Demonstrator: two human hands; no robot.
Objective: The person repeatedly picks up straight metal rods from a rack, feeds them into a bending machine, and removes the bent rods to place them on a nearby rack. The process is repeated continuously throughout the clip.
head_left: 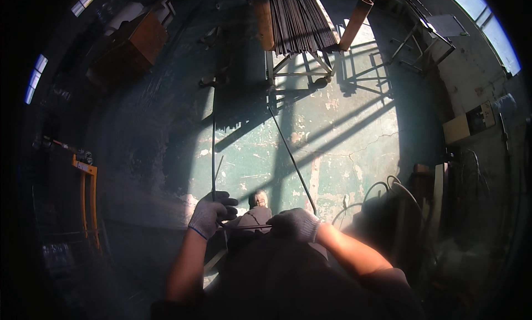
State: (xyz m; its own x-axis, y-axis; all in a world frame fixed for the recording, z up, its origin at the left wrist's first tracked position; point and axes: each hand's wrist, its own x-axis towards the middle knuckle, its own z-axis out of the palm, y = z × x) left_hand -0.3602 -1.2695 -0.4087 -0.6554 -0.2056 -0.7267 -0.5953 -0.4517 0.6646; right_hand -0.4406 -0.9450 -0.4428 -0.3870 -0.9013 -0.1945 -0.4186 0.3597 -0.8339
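Figure: bending a thin steel rod by hand. The gloved left hand (212,212) has its grip closed round one long rod (213,148) running away over the green floor (343,142); the gloved right hand (295,223) grips a second rod (291,154), angled apart. Two rods are in hand and one bundle of rods (299,21) lies on a stand beyond. Judged next: steady, even leverage between both hands.

Both gloved hands, L (211,213) & R (295,223), grip steel rods (213,148).
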